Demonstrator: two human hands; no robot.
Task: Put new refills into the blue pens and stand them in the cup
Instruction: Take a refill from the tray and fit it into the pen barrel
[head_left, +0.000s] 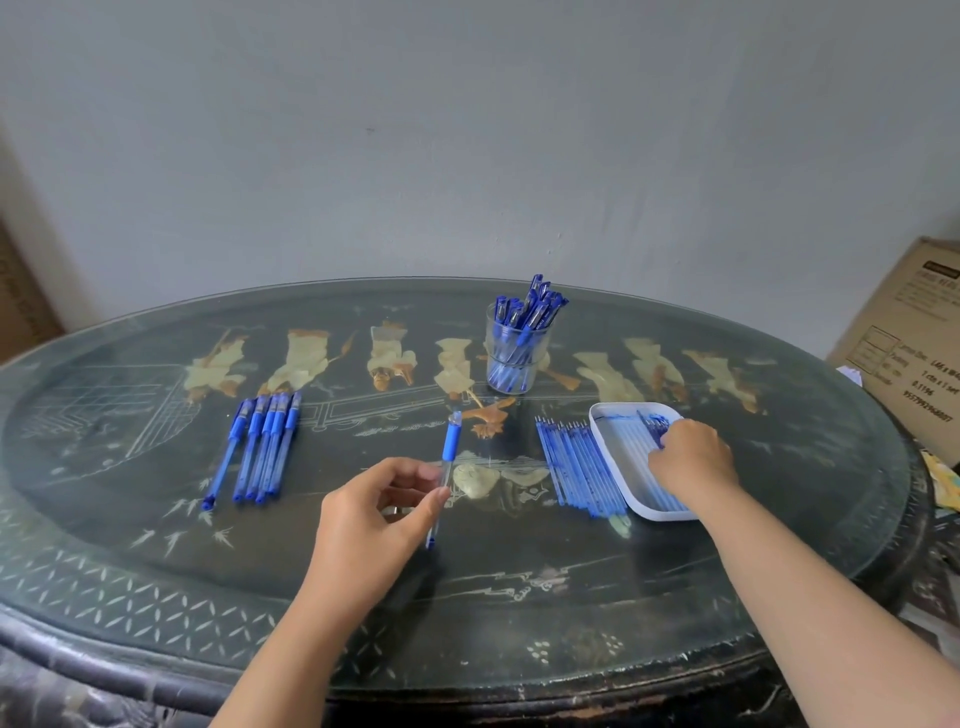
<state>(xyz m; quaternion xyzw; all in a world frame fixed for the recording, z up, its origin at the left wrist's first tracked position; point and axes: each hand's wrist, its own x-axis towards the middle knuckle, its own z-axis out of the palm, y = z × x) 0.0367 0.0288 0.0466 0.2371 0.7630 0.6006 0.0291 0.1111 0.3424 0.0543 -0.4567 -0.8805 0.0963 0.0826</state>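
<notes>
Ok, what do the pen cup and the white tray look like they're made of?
Cup: clear glass or hard plastic, can't tell which; glossy, the pens show through its wall. Tray: likely plastic, smooth white with a slight sheen and thin rounded rim.

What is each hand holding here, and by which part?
Left hand pinches a blue pen at its clear mid-barrel. Right hand is in the white tray; any grip is hidden.

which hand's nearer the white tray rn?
Right. The right hand is inside the white tray; the left hand holds a pen near the table's middle, left of the tray.
</notes>
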